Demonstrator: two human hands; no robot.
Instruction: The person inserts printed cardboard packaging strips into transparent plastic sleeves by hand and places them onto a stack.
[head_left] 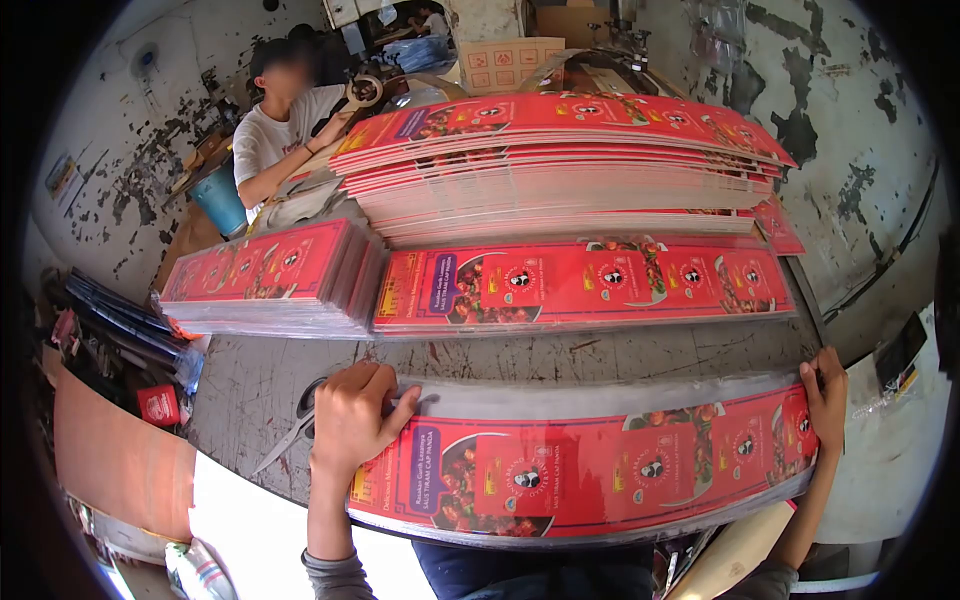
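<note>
In front of me lies a stack of long red printed banners in clear plastic (590, 470), at the table's near edge. My left hand (355, 415) is closed at its upper left corner, fingers curled and thumb on the plastic. My right hand (825, 400) grips the right end, its thumb along the edge. Partly behind my left wrist, a pair of scissors (288, 440) lies on the worn grey table (500, 352). Beyond it sits another plastic-wrapped red stack (590, 285).
A tall pile of red printed sheets (560, 190) stands at the back. At left is a wrapped stack (260, 265). Behind it a person (290, 130) holds a tape roll (364, 92) near a blue bin (218, 200). The peeling wall (800, 90) bounds the right.
</note>
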